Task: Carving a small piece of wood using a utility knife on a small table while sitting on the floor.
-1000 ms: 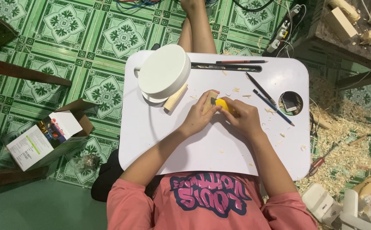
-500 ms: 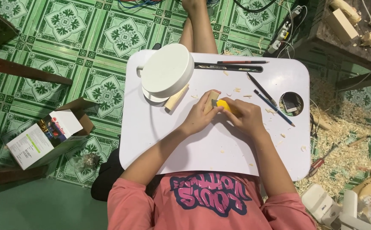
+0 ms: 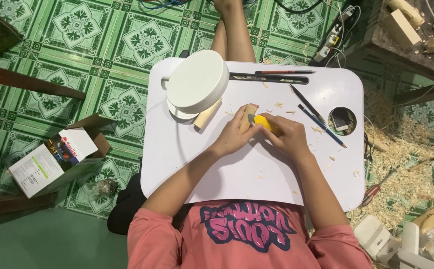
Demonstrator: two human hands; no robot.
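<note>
your left hand (image 3: 234, 134) gripped the wood block (image 3: 249, 115) mid-table | right hand (image 3: 286, 137) clutched the yellow knife (image 3: 265, 122) on it | lamp (image 3: 197, 81) just left, pencils (image 3: 319, 118) right, shavings (image 3: 276, 105) around

free: bare tabletop (image 3: 187, 149) left of and below fingers (image 3: 244, 124) | blocked: round lamp (image 3: 198, 82) up-left (very near), 2 pencils (image 3: 321, 117) right

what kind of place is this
Probably a home woodcarving corner: a person sits on a green tiled floor at a small white lap table. Wood shavings litter the floor, and the left hand holds a wood block against a yellow-handled tool in the right hand.
</note>
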